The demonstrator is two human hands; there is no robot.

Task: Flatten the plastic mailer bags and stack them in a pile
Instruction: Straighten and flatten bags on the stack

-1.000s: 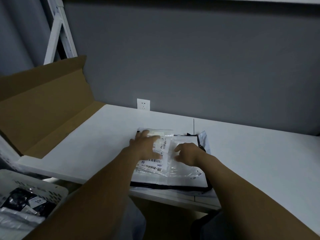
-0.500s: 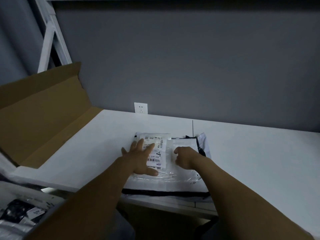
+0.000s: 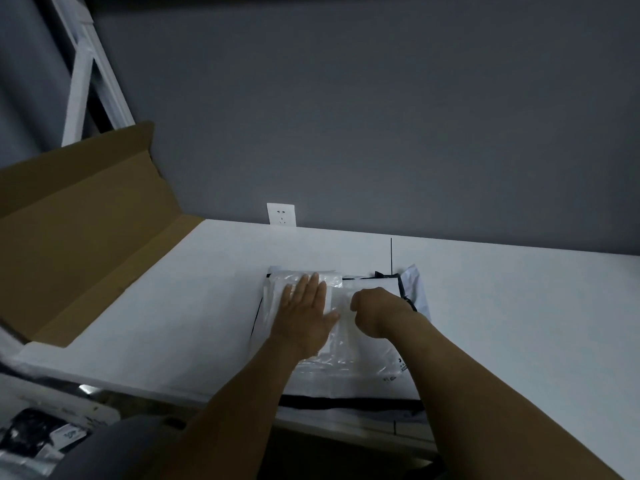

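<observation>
The person's left forearm [image 3: 242, 393] and right forearm [image 3: 485, 393] are bare; a dark grey fabric garment [image 3: 114, 448] covers the body below.

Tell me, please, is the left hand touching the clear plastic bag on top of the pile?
Touching. The head view shows the left hand lying flat, fingers straight, directly on the clear plastic bag, with no gap visible.

I can't read any words or numbers here. The big white mailer bag [image 3: 367, 384] on the bench [image 3: 207, 306] has some tiny dark print [image 3: 398, 370] near its front right corner, but it is too small to make out. A little white tag [image 3: 67, 434] lies down in the lower left corner, and its marks are just a blur.
</observation>
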